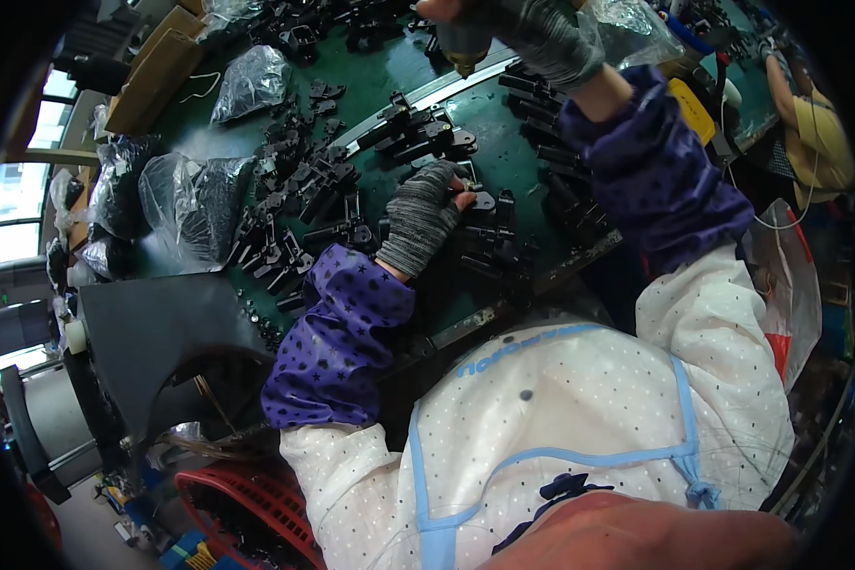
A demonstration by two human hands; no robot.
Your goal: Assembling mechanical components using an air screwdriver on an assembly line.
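While daylight shows through a window (9, 223) at the far left, a dark moulded machine cover (161, 332) sits at the near left edge of the green table (389, 81), with a red plastic crate (256, 503) below it; clear plastic bags (199, 204) stuffed with black parts lie just beyond the cover, and cardboard boxes (157, 62) stand at the far corner; loose black plastic parts (299, 180) are strewn across the table toward the middle; the left hand (422, 218), in a grey knit glove with bare fingertips and a purple spotted sleeve guard (342, 342), rests palm down on the table, its fingertips pressed on a small black part (482, 201) among a cluster of similar pieces; a metal rail (427, 95) curves across the table behind it; the right hand (532, 38), also gloved in grey, is raised above the far side of the table and closed around a powered screwdriver (463, 47), whose tip points down, well clear of the part under the left hand; more black parts (541, 123) lie in rows beneath the right forearm; at the far right, another person in a yellow top (821, 142) works at the same table.
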